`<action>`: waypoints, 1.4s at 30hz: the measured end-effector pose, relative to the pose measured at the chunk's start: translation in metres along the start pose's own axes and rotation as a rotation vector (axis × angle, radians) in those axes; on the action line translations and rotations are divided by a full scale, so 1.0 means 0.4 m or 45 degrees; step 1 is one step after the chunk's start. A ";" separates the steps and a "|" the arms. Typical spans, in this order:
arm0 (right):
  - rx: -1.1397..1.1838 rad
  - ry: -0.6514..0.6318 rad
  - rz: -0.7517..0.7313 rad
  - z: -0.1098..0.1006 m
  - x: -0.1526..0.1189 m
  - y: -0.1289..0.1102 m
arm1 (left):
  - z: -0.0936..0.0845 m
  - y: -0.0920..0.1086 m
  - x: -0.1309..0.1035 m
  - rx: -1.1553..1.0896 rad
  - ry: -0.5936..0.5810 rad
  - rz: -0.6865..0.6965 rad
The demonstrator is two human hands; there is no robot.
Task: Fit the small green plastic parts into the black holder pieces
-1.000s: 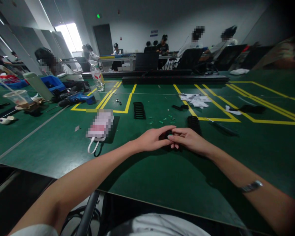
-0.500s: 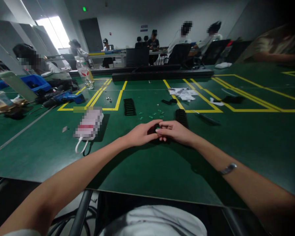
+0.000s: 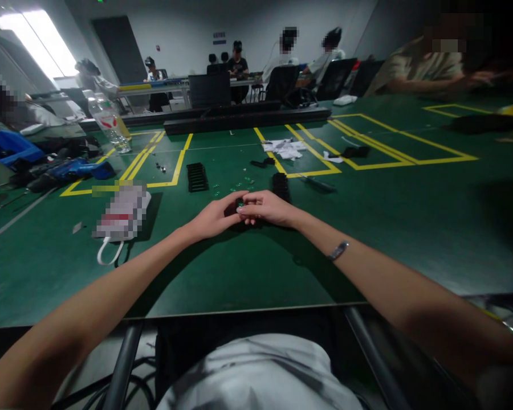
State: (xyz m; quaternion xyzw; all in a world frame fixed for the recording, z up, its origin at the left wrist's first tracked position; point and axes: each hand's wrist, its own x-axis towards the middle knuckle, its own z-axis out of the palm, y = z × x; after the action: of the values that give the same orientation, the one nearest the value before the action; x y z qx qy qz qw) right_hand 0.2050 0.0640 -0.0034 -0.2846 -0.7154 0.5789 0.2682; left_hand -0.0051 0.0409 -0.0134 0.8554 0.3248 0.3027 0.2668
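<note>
My left hand (image 3: pixel 216 217) and my right hand (image 3: pixel 267 208) meet just above the green table, fingertips together. Between them they grip a small dark piece with a bit of green on it (image 3: pixel 240 203); the fingers cover most of it, so its kind does not show. Just beyond the hands lie several small green pieces (image 3: pixel 236 188). To the left of these rests a black slotted rack (image 3: pixel 197 177). A second black rack (image 3: pixel 281 186) stands right behind my right hand, partly covered by it.
A pale power-bank-like box with a white loop (image 3: pixel 123 213) lies on the left. Behind it are a blue power drill (image 3: pixel 88 171), a blue bin (image 3: pixel 11 148) and a plastic bottle (image 3: pixel 109 122). White paper scraps (image 3: pixel 285 148) and a dark-handled tool (image 3: pixel 318 184) lie right. People sit farther back.
The camera view has turned to the right, so everything sits farther left in the picture. Both hands keep their hold on the small piece, with little visible change in their pose.
</note>
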 end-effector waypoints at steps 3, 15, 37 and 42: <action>-0.049 0.022 -0.025 0.004 -0.001 -0.004 | 0.002 -0.002 0.001 0.032 0.014 -0.005; -0.108 0.000 -0.108 0.009 -0.002 -0.002 | -0.002 0.020 0.005 0.010 0.017 -0.030; -0.111 0.006 -0.082 0.021 0.006 0.002 | 0.012 -0.005 0.012 0.265 0.024 0.009; -0.059 0.035 -0.107 0.025 0.015 0.019 | 0.022 -0.004 0.020 0.376 0.062 -0.056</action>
State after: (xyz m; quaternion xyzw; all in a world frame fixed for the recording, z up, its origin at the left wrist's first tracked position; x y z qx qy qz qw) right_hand 0.1944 0.0630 -0.0123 -0.2684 -0.7362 0.5466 0.2953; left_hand 0.0053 0.0453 -0.0177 0.8705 0.3908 0.2663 0.1366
